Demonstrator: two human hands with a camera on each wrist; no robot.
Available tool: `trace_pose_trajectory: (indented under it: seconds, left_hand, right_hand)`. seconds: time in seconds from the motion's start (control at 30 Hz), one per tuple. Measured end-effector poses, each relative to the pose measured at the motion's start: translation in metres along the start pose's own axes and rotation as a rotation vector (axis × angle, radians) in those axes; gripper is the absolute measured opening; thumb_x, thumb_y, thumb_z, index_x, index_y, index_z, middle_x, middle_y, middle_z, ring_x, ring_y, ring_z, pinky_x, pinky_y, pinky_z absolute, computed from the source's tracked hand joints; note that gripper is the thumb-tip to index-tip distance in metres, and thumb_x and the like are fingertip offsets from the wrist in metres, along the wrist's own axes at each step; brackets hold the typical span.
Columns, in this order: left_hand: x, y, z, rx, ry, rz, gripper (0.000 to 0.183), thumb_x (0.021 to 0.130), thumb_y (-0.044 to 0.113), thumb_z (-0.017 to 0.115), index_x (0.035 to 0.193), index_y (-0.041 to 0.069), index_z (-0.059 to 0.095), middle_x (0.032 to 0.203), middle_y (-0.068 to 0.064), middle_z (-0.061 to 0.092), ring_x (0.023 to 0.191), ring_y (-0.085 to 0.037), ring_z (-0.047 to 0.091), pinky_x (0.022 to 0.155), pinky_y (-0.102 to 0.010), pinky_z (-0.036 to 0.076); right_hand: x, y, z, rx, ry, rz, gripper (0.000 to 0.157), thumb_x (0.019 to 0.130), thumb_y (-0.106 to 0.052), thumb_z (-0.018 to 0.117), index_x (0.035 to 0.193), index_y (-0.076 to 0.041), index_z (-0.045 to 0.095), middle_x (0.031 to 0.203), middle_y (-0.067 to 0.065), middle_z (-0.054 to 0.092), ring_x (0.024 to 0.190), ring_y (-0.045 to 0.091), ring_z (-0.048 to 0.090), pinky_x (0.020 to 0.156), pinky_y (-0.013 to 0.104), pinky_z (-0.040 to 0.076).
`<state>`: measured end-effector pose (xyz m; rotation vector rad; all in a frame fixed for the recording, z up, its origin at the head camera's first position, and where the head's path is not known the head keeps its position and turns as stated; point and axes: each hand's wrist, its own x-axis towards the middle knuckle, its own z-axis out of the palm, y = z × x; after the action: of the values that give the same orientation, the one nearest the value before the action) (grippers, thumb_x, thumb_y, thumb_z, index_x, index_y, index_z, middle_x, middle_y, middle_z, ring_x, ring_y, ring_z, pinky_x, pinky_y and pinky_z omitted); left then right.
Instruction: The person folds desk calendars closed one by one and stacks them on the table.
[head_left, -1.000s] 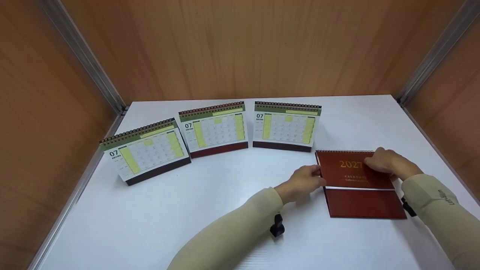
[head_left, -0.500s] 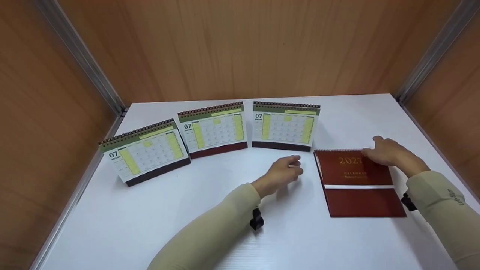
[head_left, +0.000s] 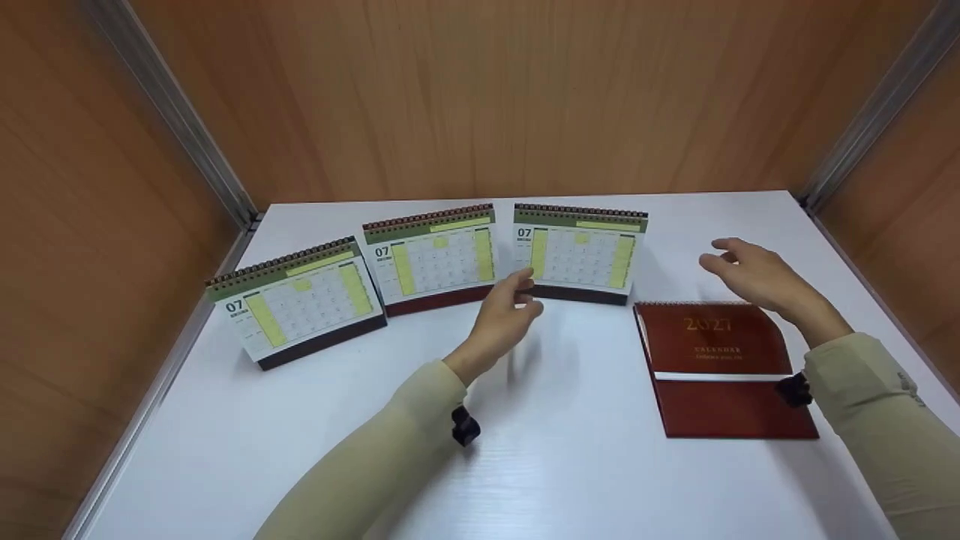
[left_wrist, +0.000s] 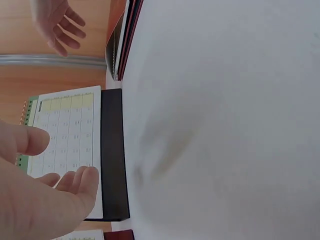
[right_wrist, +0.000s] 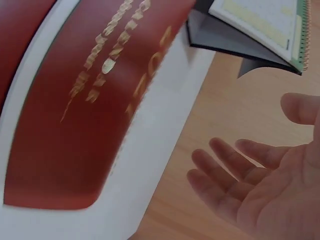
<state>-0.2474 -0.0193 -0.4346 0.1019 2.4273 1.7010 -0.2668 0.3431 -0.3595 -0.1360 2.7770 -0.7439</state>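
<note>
A dark red desk calendar (head_left: 709, 341) with gold "2027" lettering lies flat at the right of the table, its cover lifted slightly at the right corner. Above its spiral edge my right hand (head_left: 761, 281) hangs in the air, fingers loosely spread and holding nothing. My left hand (head_left: 499, 319) is raised over the middle of the table, fingers relaxed, overlapping the lower corner of the right standing calendar (head_left: 577, 251) in the head view. In the left wrist view that calendar (left_wrist: 67, 130) shows behind the hand, its dark base facing the camera.
Two more standing calendars face forward: one with a red base (head_left: 431, 259) in the middle, one with a dark base (head_left: 296, 304) at the left. Wooden panels (head_left: 480, 97) enclose the white table (head_left: 570, 465) at the back and sides.
My left hand has left the red calendar's left edge and moved left toward the standing calendars. My right hand has let go of the cover and risen up and away from it.
</note>
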Motion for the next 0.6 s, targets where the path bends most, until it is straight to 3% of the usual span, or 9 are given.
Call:
trace_pose_trajectory:
  seconds: [0.3,0.6]
  left_hand:
    - [0.009,-0.013,-0.020,-0.038,0.087,0.017,0.070,0.102,0.015,0.063,0.166,0.017,0.035,0.162,-0.006,0.044,0.145,-0.025,0.047,0.119,-0.035,0.043]
    - [0.016,-0.025,-0.017,-0.053,0.084,0.037,0.072,0.104,0.016,0.063,0.169,0.018,0.030,0.170,-0.005,0.037,0.155,-0.026,0.038,0.126,-0.035,0.035]
  right_hand:
    - [0.014,-0.030,0.007,0.256,0.008,0.000,0.087,0.109,-0.064,0.030,0.169,-0.002,0.017,0.166,0.031,0.033,0.150,0.051,0.036,0.120,0.071,0.030]
    - [0.030,-0.052,0.013,0.461,0.026,0.002,0.076,0.113,-0.053,0.029,0.170,-0.004,0.016,0.170,0.025,0.030,0.155,0.044,0.033,0.126,0.059,0.030]
